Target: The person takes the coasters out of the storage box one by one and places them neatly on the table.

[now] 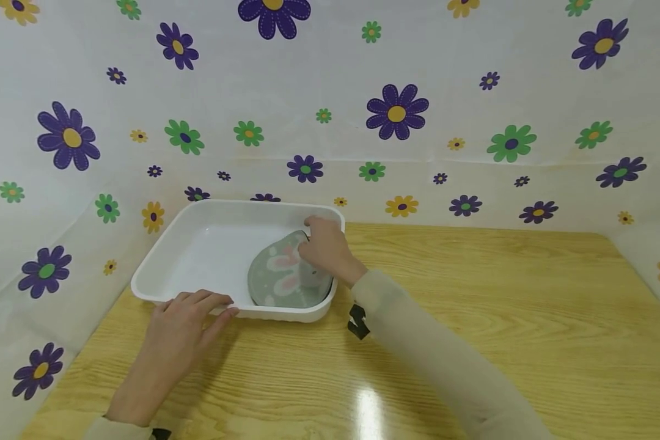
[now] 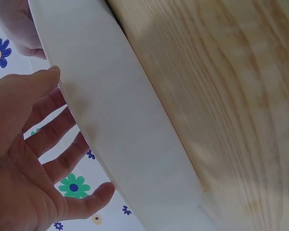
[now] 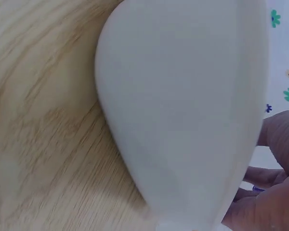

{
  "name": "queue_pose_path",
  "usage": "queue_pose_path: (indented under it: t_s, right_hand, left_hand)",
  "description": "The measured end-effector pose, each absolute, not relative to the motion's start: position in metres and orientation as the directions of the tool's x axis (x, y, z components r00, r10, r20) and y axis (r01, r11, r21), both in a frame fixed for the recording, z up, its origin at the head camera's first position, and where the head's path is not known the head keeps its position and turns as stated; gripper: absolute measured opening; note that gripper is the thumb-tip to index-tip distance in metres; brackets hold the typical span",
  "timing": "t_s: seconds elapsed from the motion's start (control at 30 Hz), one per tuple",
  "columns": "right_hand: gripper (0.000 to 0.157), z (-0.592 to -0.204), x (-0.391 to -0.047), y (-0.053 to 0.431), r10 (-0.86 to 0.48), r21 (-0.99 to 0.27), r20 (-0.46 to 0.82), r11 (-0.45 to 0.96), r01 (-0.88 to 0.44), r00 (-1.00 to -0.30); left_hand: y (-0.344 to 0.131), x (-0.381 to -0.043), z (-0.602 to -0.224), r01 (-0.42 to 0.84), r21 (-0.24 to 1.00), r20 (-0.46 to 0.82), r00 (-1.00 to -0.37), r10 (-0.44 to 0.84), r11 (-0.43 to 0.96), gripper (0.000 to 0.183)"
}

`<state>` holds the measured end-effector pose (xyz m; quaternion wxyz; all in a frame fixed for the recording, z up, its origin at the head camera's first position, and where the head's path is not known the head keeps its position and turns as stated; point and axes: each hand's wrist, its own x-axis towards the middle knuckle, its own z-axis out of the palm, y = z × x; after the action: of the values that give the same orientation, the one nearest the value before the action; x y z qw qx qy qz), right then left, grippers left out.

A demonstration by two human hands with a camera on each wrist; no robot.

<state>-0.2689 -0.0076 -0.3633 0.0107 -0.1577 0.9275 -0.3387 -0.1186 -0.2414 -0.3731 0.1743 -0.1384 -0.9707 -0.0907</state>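
A flat, rounded grey-green item with a pink-and-white rabbit print (image 1: 277,275) lies in the right part of a white plastic tray (image 1: 198,263). My right hand (image 1: 327,247) reaches over the tray's right side and pinches the item's upper right edge, where a bit of dark trim shows. My left hand (image 1: 184,324) holds the tray's front rim near its left end. In the left wrist view the thumb (image 2: 45,79) and the fingers meet that rim. From the right wrist, the tray's outer wall (image 3: 183,96) hides the item and part of the hand.
The tray stands on a wood-grain table (image 1: 473,318), at its back left. Behind and beside it hangs a white sheet with printed flowers (image 1: 330,73). A dark strap (image 1: 359,322) shows at the right wrist.
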Motion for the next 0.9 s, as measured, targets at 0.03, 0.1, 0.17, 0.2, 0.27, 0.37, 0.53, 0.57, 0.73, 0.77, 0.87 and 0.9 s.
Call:
queue_pose_path:
  t_s: [0.03, 0.1, 0.17, 0.2, 0.27, 0.37, 0.53, 0.57, 0.73, 0.77, 0.87, 0.9]
  right_hand:
    - [0.048, -0.362, -0.268, -0.008, -0.299, -0.639, 0.057, 0.722, -0.265, -0.953]
    - [0.034, -0.36, -0.266, -0.01, -0.31, -0.623, 0.027, 0.738, -0.258, -0.95]
    - [0.014, -0.359, -0.264, -0.013, -0.328, -0.595, 0.028, 0.754, -0.279, -0.944]
    - [0.01, -0.358, -0.262, -0.015, -0.341, -0.584, 0.032, 0.757, -0.294, -0.94]
    - [0.021, -0.357, -0.259, -0.018, -0.363, -0.534, 0.062, 0.775, -0.339, -0.93]
    - [0.027, -0.353, -0.254, -0.02, -0.379, -0.48, 0.118, 0.787, -0.387, -0.918]
    - [0.026, -0.347, -0.25, -0.021, -0.406, -0.41, 0.197, 0.792, -0.452, -0.892]
    - [0.024, -0.345, -0.249, -0.021, -0.411, -0.399, 0.201, 0.795, -0.457, -0.889]
    - [0.021, -0.336, -0.248, -0.019, -0.428, -0.386, 0.197, 0.793, -0.471, -0.882]
    - [0.025, -0.336, -0.248, -0.018, -0.427, -0.398, 0.2, 0.787, -0.471, -0.882]
    - [0.033, -0.334, -0.248, -0.014, -0.417, -0.437, 0.22, 0.766, -0.472, -0.882]
    - [0.034, -0.333, -0.248, -0.013, -0.41, -0.457, 0.226, 0.756, -0.468, -0.884]
  left_hand:
    - [-0.241, -0.119, -0.373, 0.297, 0.132, 0.354, -0.905, 0.235, 0.946, 0.02]
    - [-0.241, -0.119, -0.372, 0.291, 0.138, 0.338, -0.912, 0.232, 0.947, 0.021]
    - [-0.24, -0.12, -0.372, 0.292, 0.135, 0.34, -0.911, 0.232, 0.947, 0.021]
    - [-0.24, -0.12, -0.372, 0.293, 0.13, 0.35, -0.907, 0.233, 0.947, 0.021]
    - [-0.24, -0.119, -0.372, 0.289, 0.123, 0.364, -0.903, 0.228, 0.949, 0.021]
    - [-0.239, -0.118, -0.373, 0.283, 0.109, 0.386, -0.896, 0.222, 0.953, 0.02]
    - [-0.238, -0.117, -0.374, 0.272, 0.107, 0.394, -0.895, 0.211, 0.956, 0.02]
    - [-0.238, -0.117, -0.374, 0.274, 0.108, 0.398, -0.893, 0.211, 0.956, 0.02]
    - [-0.238, -0.119, -0.374, 0.297, 0.128, 0.408, -0.886, 0.223, 0.946, 0.019]
    - [-0.238, -0.119, -0.373, 0.301, 0.133, 0.404, -0.887, 0.225, 0.945, 0.019]
    - [-0.239, -0.12, -0.372, 0.298, 0.143, 0.378, -0.898, 0.226, 0.944, 0.019]
    - [-0.24, -0.12, -0.372, 0.298, 0.144, 0.372, -0.9, 0.228, 0.944, 0.019]
